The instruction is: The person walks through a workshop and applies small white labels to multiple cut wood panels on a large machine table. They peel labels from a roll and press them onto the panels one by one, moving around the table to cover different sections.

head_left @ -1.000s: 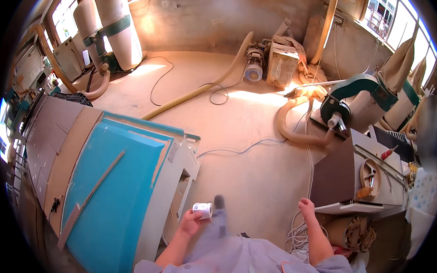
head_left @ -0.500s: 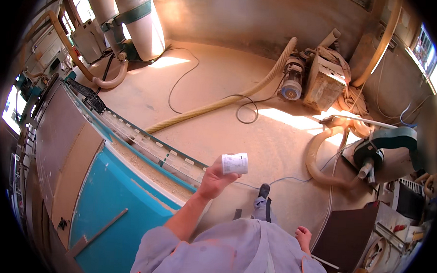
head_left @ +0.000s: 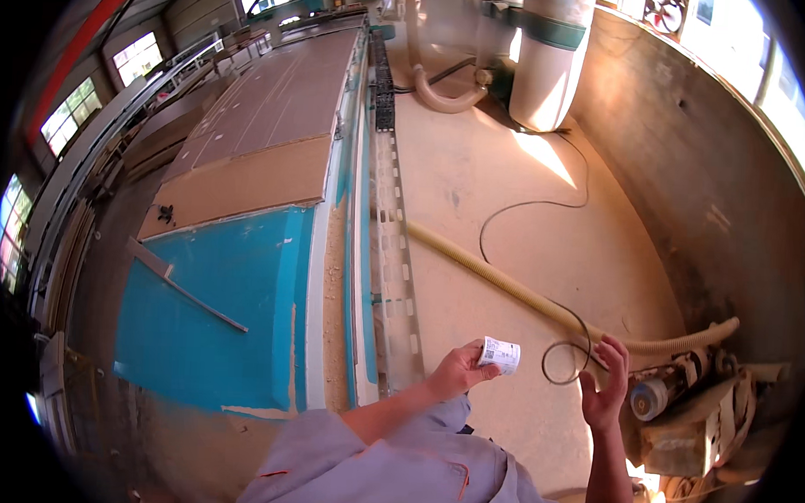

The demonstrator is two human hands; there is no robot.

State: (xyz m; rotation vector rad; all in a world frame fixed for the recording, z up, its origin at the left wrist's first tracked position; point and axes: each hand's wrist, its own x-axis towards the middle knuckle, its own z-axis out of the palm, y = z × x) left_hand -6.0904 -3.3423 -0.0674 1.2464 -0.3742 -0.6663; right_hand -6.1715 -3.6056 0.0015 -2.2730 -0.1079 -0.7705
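Small white paper roll (head_left: 500,354) pinched in left hand (head_left: 459,370) beside the blue machine bed's (head_left: 214,307) near right corner; long axis running sideways toward right hand (head_left: 603,385); right hand open, empty, fingers spread, near yet apart.

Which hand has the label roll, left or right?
The left hand grips the small white label roll; the right hand is open and empty beside it.
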